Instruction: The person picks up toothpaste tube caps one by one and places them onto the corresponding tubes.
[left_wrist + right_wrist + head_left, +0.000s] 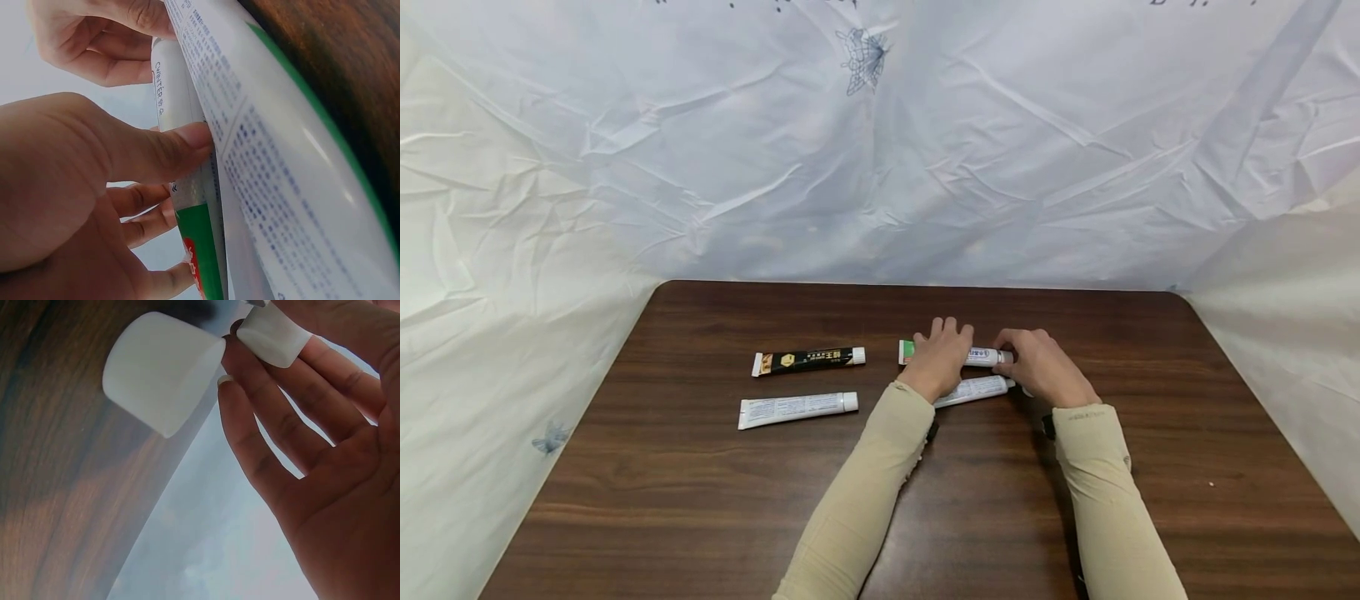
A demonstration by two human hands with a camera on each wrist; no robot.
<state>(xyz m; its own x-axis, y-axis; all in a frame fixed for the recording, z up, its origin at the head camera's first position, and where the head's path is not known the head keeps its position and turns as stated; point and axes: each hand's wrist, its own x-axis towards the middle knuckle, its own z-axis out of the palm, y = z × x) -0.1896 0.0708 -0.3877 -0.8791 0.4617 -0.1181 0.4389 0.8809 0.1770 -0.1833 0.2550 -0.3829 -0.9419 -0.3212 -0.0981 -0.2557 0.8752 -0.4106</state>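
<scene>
A white toothpaste tube with a green end (906, 352) lies at the back, right of the table's middle. My left hand (938, 358) holds it, thumb on one face and fingers behind, as the left wrist view shows. At its other end my right hand (1041, 362) pinches a white cap (272, 336); whether the cap is seated on the nozzle I cannot tell. Just nearer lies a second white toothpaste tube (973, 390), printed with small text and uncapped, partly hidden under my left hand. A loose white cap (159, 372) stands on the table beside its nozzle.
Left of my hands lie a black toothpaste tube (808, 360) with a white cap and, nearer, a capped white tube (793, 408). The dark wooden table (700, 500) meets white cloth (865, 183) at its back and sides.
</scene>
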